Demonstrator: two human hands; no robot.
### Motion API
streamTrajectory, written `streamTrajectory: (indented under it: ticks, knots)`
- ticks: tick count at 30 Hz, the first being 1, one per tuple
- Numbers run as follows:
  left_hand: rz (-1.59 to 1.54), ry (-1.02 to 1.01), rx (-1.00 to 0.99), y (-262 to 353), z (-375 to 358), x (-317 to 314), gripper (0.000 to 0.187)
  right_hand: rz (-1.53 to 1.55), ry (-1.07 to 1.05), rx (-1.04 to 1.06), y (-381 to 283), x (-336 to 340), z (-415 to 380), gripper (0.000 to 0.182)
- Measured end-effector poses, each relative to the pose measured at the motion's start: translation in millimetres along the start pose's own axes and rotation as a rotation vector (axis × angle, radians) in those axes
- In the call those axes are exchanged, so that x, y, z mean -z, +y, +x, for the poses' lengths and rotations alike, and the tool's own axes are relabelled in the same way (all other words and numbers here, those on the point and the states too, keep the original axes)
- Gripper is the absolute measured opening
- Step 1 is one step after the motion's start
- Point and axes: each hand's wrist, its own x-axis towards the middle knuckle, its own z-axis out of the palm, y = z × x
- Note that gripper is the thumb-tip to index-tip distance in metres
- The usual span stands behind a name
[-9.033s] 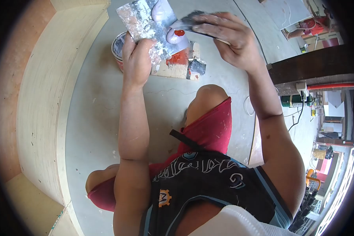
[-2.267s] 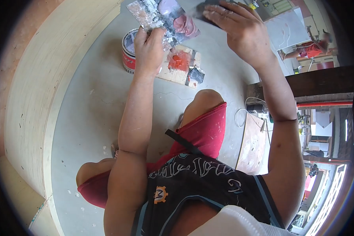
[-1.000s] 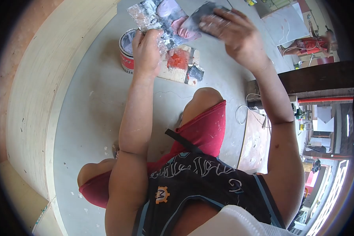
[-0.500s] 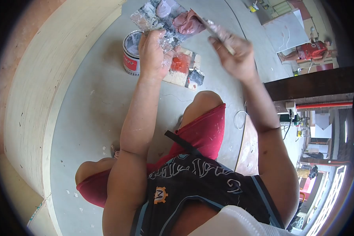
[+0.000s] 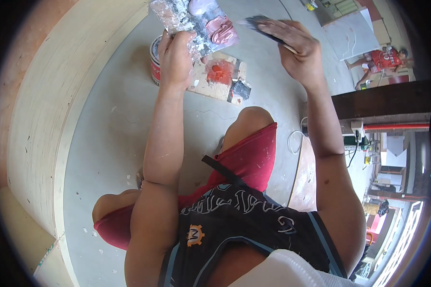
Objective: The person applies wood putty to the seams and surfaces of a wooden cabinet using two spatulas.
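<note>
At the top, my left hand (image 5: 177,62) grips a paint-smeared mixing board (image 5: 177,18) by its near edge. On that board sit a pink mound of putty (image 5: 222,31) and a pale lilac mound (image 5: 201,6). My right hand (image 5: 300,55) is closed round a putty knife (image 5: 266,26), its smeared blade angled toward the board but apart from it. Below the board, a wooden panel (image 5: 203,90) lies on the floor with red paste (image 5: 219,72) and a dark grey patch (image 5: 241,89). A labelled can (image 5: 155,60) stands partly hidden behind my left hand.
A curved pale wooden panel (image 5: 38,124) rises along the left. A dark beam (image 5: 378,98) crosses at right, with a plugged-in cord (image 5: 357,131) beneath it. Farther back, a person in a red shirt (image 5: 385,58) sits near a grey board (image 5: 349,33).
My left hand and the mixing board have shifted left and slightly up. The putty knife has swung away from the pink putty as my right hand moved right and turned.
</note>
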Motion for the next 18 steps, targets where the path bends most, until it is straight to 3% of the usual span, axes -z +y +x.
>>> streamTrajectory:
  ticks: [2,4,6,13,18]
  knots:
    - [0.112,-0.034,0.007,-2.7,2.3,-1.8,0.021,-0.165,-0.105,0.176,-14.0,2.5,15.0,0.043]
    - [0.175,-0.067,-0.025,-9.0,7.8,2.6,0.021,-0.192,-0.113,0.133,-27.6,1.0,25.9,0.041]
    - [0.243,-0.087,-0.070,-13.4,8.5,3.6,0.022,-0.122,-0.311,0.181,-40.5,10.6,42.5,0.037]
    - [0.504,-0.075,-0.254,-9.9,-2.0,5.3,0.019,-0.015,-0.309,0.259,-37.1,-1.1,49.8,0.028]
    - [0.603,-0.021,-0.296,-11.6,-2.9,12.7,0.016,0.079,-0.424,0.177,-36.6,-9.1,41.2,0.024]
